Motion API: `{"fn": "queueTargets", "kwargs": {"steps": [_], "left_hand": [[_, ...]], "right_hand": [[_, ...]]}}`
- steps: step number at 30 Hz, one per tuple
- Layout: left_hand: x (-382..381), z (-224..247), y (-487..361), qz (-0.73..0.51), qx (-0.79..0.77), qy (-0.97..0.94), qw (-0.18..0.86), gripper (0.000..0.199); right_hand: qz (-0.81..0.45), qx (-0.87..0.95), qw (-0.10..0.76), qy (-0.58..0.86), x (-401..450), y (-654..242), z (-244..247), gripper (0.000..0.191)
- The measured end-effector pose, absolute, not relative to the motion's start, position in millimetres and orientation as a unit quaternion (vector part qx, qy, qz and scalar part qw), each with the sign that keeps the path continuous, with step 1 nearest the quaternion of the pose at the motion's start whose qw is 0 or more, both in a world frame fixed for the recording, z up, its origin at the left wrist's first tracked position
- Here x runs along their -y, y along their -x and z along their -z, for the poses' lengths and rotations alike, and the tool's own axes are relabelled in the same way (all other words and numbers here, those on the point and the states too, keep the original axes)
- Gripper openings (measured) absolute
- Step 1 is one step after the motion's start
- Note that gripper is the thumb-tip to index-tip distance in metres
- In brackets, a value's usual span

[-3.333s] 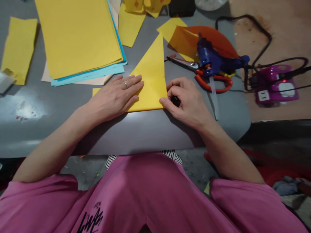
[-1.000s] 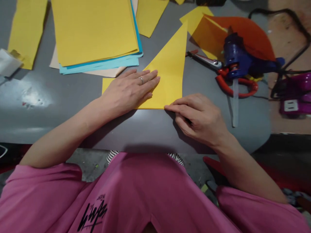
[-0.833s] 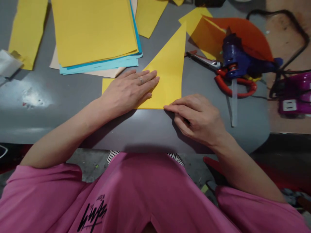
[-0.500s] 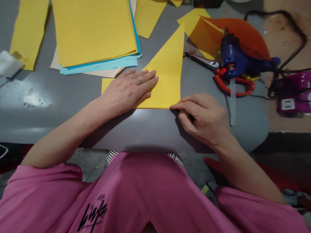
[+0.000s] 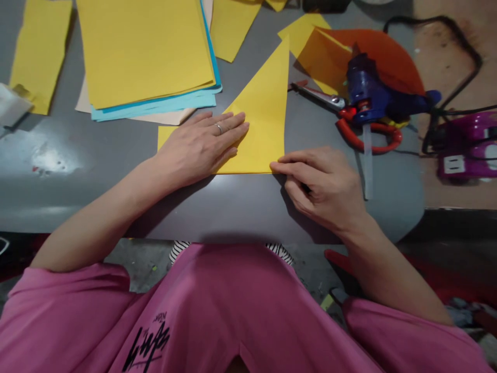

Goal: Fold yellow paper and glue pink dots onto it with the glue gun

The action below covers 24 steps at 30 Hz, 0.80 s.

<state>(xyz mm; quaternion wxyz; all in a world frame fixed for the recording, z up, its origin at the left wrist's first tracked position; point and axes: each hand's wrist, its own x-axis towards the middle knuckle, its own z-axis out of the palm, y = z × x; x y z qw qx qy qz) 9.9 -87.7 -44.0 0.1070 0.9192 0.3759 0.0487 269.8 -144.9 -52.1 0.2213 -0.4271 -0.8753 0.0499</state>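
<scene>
A folded yellow paper (image 5: 264,119) lies near the table's front edge, its tall pointed corner toward the back. Flat across its left part rests my left hand (image 5: 205,142), fingers stretched out and a ring on one of them. My right hand (image 5: 320,184) is at the paper's lower right corner, fingertips pinched together on the corner and its bottom fold. The palm of my left hand covers part of the paper's bottom edge.
Behind on the left, yellow sheets (image 5: 147,52) top a stack with blue sheets (image 5: 155,105). To the right are a blue glue gun (image 5: 365,85), red-handled scissors (image 5: 349,135), orange paper (image 5: 392,57) and a purple device (image 5: 469,150). Yellow scraps (image 5: 41,52) lie farther back.
The table and everything on it appear shifted slightly left in the view. Both hands keep nearly the same pose on the folded paper.
</scene>
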Motion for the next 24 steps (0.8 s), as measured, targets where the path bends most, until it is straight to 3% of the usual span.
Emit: {"fn": "queueTargets", "kwargs": {"steps": [15,20,24], "left_hand": [[87,48,-10,-0.053,-0.373,-0.921,0.099,0.049],[91,49,-8,-0.091,-0.36,-0.923,0.095,0.047],[102,41,-10,-0.08,-0.356,-0.927,0.093,0.046]], "right_hand": [[0.004,0.892,0.205,0.402,144,-267,46,0.017],[-0.003,0.912,0.194,0.362,141,-255,45,0.029],[0.0,0.922,0.18,0.344,147,-252,48,0.026]]}}
